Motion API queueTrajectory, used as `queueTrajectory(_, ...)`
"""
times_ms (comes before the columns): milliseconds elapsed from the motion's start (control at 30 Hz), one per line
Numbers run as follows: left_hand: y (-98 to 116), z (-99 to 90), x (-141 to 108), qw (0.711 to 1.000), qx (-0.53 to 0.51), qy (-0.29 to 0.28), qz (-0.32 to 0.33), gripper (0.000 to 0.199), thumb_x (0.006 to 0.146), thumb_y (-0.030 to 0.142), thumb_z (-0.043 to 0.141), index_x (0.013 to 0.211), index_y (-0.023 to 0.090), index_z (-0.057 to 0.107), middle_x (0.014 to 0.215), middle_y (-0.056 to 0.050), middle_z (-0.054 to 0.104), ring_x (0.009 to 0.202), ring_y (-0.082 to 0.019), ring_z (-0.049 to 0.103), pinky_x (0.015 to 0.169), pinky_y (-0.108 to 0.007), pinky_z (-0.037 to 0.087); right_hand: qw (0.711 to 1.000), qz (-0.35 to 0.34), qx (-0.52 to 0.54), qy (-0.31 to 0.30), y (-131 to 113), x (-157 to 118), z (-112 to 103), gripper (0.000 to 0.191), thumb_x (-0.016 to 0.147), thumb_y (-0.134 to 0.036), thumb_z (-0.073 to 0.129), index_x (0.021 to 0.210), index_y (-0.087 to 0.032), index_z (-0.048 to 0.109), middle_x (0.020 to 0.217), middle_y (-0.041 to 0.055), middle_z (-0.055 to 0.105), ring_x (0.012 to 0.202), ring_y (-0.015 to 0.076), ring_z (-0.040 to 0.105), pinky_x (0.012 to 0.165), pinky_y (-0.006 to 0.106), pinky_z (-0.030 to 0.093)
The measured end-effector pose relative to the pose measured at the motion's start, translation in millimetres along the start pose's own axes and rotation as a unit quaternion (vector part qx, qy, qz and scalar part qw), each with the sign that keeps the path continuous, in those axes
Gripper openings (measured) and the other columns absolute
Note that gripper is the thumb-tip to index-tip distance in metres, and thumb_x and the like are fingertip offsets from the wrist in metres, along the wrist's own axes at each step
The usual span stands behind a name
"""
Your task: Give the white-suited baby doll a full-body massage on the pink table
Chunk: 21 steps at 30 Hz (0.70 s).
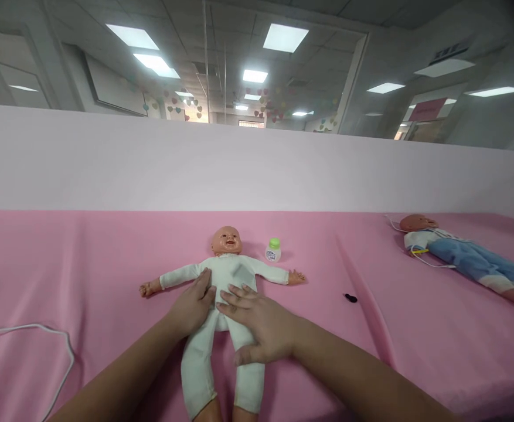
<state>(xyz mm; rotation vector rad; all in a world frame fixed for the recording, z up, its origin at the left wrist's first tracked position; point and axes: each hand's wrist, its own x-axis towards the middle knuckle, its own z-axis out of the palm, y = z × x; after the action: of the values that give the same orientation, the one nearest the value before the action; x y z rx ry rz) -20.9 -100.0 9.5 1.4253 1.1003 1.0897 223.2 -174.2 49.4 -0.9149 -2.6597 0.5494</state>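
Note:
A baby doll point(234, 271) with a white cloth body lies on its back, head away from me and arms spread. My left hand point(194, 306) rests along the side of its torso, fingers stretched toward the chest. Across the doll's belly and upper leg lies my right hand point(263, 322), flat with its fingers spread. Neither hand is gripping anything. Just right of the doll's head stands a small clear bottle point(273, 252) with a green cap.
Pink cloth point(107, 246) covers the table. A second doll point(463, 255) in blue clothes lies at the right with a white cord around it. A small black object point(350, 298) sits nearer. A white cable point(41, 327) curves at the left. Behind runs a white wall point(195, 170) below glass.

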Motion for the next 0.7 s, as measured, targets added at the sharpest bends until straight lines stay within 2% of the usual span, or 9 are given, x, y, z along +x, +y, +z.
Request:
queueTrajectory(133,-7,3.2,3,0.989,0.146,-0.006,0.03,0.069,0.08,0.05,0.074,0.139,0.016,0.064,0.166,-0.017,0.039,0.158,-0.035,0.027,0.131,-0.044,0.008,0.999,0.042,-0.017,-0.016,17,25,-5,0.104,0.088,-0.081,0.057,0.168,-0.023,0.022,0.174,0.0133,0.016,0.163,0.034,0.012,0.131,0.059,0.005)
queueTrajectory(200,-6,3.1,1,0.986,0.164,-0.015,0.04,0.07,0.081,0.052,0.071,0.139,0.014,0.064,0.166,-0.018,0.039,0.158,-0.035,0.029,0.13,-0.044,0.01,0.997,0.071,-0.03,-0.019,31,41,-12,0.101,0.092,-0.081,0.051,0.167,-0.019,0.024,0.174,0.0147,0.016,0.163,0.0338,0.012,0.131,0.058,0.006)
queueTrajectory(300,-3,1.9,-3,0.989,0.138,-0.017,0.042,0.065,0.08,0.052,0.073,0.135,0.017,0.067,0.164,-0.015,0.043,0.158,-0.033,0.029,0.13,-0.043,0.01,0.993,0.107,-0.043,-0.008,51,55,-21,0.096,0.096,-0.078,0.044,0.167,-0.016,0.024,0.174,0.0148,0.016,0.163,0.0325,0.012,0.131,0.055,0.01)
queueTrajectory(367,-2,2.2,-6,0.994,0.105,-0.018,0.033,0.062,0.079,0.05,0.075,0.132,0.019,0.069,0.165,-0.014,0.043,0.158,-0.033,0.029,0.13,-0.042,0.008,0.988,0.147,-0.045,0.01,61,55,-24,0.093,0.099,-0.076,0.041,0.167,-0.015,0.025,0.174,0.0143,0.018,0.163,0.0322,0.015,0.131,0.053,0.013)
queueTrajectory(500,-3,5.4,-5,0.998,0.057,-0.023,0.023,0.062,0.08,0.045,0.076,0.134,0.017,0.068,0.164,-0.017,0.043,0.159,-0.035,0.025,0.131,-0.042,0.005,0.967,0.248,-0.043,0.04,78,39,-24,0.089,0.1,-0.074,0.036,0.166,-0.015,0.028,0.171,0.0143,0.03,0.159,0.0342,0.027,0.128,0.052,0.023)
queueTrajectory(600,3,6.5,-10,0.999,0.017,-0.018,0.03,0.06,0.08,0.042,0.079,0.135,0.02,0.07,0.161,-0.015,0.049,0.16,-0.035,0.02,0.131,-0.044,0.001,0.961,0.268,-0.037,0.055,86,27,-20,0.088,0.099,-0.076,0.038,0.166,-0.02,0.03,0.17,0.0126,0.035,0.157,0.0347,0.033,0.124,0.051,0.029)
queueTrajectory(633,7,6.5,-15,0.998,0.024,-0.033,0.043,0.059,0.079,0.041,0.08,0.134,0.022,0.071,0.16,-0.014,0.05,0.16,-0.036,0.02,0.131,-0.046,0.0,0.962,0.266,-0.034,0.058,88,25,-19,0.087,0.099,-0.075,0.04,0.166,-0.021,0.03,0.169,0.0122,0.036,0.156,0.0346,0.034,0.123,0.051,0.03)
queueTrajectory(700,19,6.9,-28,0.988,0.065,-0.106,0.091,0.059,0.078,0.039,0.082,0.134,0.026,0.072,0.159,-0.011,0.051,0.158,-0.038,0.025,0.13,-0.051,0.0,0.963,0.259,-0.033,0.063,91,23,-17,0.085,0.098,-0.073,0.043,0.165,-0.022,0.031,0.169,0.0117,0.038,0.154,0.0345,0.038,0.122,0.05,0.033)
